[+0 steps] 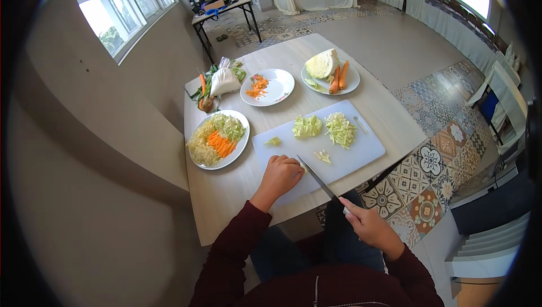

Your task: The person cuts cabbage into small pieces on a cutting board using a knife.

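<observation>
My right hand [370, 227] grips a kitchen knife [317, 178] by its handle, the blade slanting up and left over the white cutting board [370, 147]. With its fingers curled, my left hand [282, 174] presses on a pale piece of cabbage [304, 167] beside the blade; most of that piece is hidden. A few cut cabbage strips [323, 157] lie right of the knife tip. Farther back on the board are a stack of cabbage leaves [307, 127], a heap of shredded cabbage [341, 131] and a small cabbage scrap [272, 141].
Left of the board, a plate [244, 146] bears shredded carrot and pale shreds. Behind stand a plate [278, 84] with carrot pieces and a plate [353, 84] with a cabbage chunk and carrots. A white bag [224, 81] lies among vegetables near the wall.
</observation>
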Demonstrator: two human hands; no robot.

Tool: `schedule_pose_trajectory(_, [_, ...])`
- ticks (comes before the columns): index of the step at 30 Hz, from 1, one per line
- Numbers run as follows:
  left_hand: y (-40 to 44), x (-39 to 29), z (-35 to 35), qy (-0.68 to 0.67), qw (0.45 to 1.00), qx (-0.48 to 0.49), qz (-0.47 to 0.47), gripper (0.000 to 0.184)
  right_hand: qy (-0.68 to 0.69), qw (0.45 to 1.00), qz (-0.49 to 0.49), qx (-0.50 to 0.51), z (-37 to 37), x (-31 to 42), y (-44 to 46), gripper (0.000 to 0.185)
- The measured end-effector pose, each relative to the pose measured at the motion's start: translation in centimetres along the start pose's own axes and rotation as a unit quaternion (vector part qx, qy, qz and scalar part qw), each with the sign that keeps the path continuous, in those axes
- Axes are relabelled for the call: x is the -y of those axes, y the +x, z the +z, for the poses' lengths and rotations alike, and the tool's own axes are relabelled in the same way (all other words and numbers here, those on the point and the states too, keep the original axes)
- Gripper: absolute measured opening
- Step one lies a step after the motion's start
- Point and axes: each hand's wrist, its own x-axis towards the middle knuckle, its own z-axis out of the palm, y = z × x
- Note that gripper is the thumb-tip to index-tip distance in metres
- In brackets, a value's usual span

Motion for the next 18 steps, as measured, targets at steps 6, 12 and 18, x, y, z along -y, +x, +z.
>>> schedule_pose_trajectory(6, [-0.4,0.0,0.4,0.007,1.000,-0.016,-0.003,0.005,-0.046,0.994,-0.093,-0.026,0.8,-1.4,1.3,0.046])
schedule_pose_trajectory(12, [-1.4,-1.4,1.3,0.024,0.996,-0.082,-0.041,0.004,-0.104,0.989,-0.101,-0.017,1.4,-1.8,2.1,0.048])
schedule_pose_trajectory(18, [-1.9,-3.8,2.4,0.055,0.981,-0.142,-0.117,0.006,-0.148,0.984,-0.101,-0.006,1.5,-1.0,1.8,0.046])
